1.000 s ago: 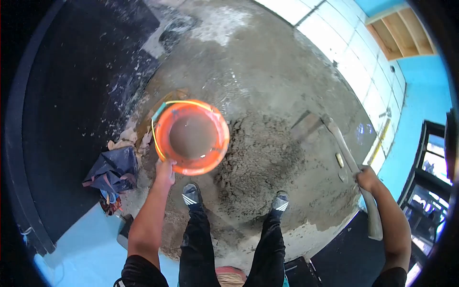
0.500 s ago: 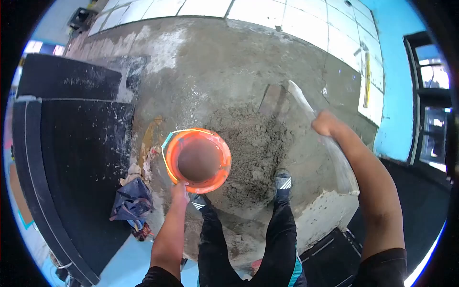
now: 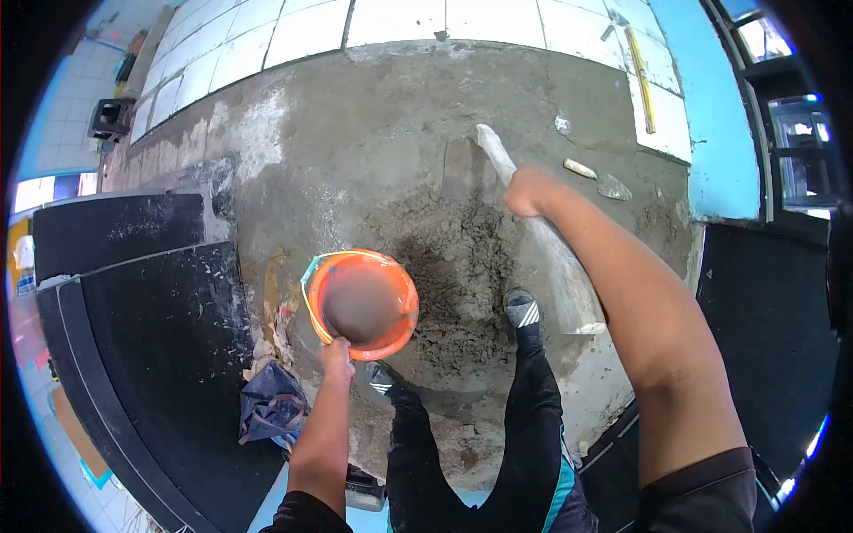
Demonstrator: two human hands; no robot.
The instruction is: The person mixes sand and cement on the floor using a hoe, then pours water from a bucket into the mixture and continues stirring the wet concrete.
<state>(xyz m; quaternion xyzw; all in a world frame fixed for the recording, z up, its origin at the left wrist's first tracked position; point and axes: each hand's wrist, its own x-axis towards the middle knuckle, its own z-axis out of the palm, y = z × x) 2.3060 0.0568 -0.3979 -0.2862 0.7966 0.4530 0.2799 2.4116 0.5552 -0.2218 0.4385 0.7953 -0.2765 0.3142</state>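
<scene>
My left hand [image 3: 336, 354] is closed on the near rim of an orange bucket [image 3: 407, 302] that holds murky brown water. The bucket's handle rests against its left side. My right hand [image 3: 528, 192] is wrapped round the pale wooden handle of a hoe [image 3: 569, 289]. The hoe's flat blade [image 3: 459, 169] lies at the far edge of a heap of wet grey mortar [image 3: 462, 284]. The mortar spreads between the bucket and my right foot.
A trowel [image 3: 613, 186] lies on the floor at the right. Beyond it a hammer with a yellow handle [image 3: 641, 84] rests on white tiles [image 3: 395, 22]. Black panels [image 3: 160, 329] stand at the left, near a dark plastic bag [image 3: 272, 401].
The view has shifted to the right, and the trowel now shows beyond my right arm. Both hands keep their hold; the bucket has tilted slightly.
</scene>
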